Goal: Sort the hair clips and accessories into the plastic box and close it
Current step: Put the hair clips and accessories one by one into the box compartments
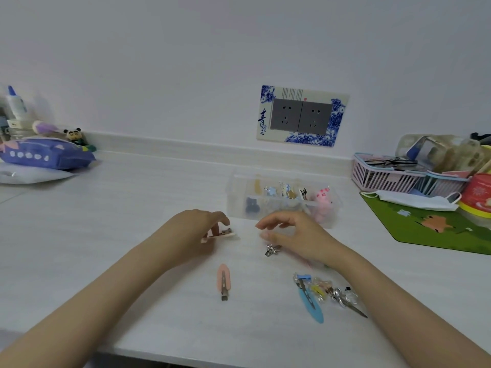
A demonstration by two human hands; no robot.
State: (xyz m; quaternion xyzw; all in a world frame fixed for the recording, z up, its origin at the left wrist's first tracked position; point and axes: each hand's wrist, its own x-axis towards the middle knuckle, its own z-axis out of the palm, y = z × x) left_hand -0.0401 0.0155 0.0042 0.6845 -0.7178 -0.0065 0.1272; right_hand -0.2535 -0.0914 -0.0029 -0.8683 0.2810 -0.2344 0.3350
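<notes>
A clear plastic box (335, 220) stands open on the white desk, holding several small clips. In front of it my left hand (198, 228) pinches a pale pink flat clip (221, 234) just above the desk. My right hand (291, 233) hovers with fingers apart and holds nothing; a small silver clip (271, 250) lies right under it. A peach duckbill clip (224, 280) lies nearer to me. A blue flat clip (311, 301) and a heap of several small shiny clips (335, 290) lie beside my right forearm.
A green mat (435, 224) with a face mask (417, 201) lies at the right, behind it a pink basket (385, 175) and a red tin (477, 195). A purple pouch (45, 155) sits far left. A wall socket (301, 116) is above the box.
</notes>
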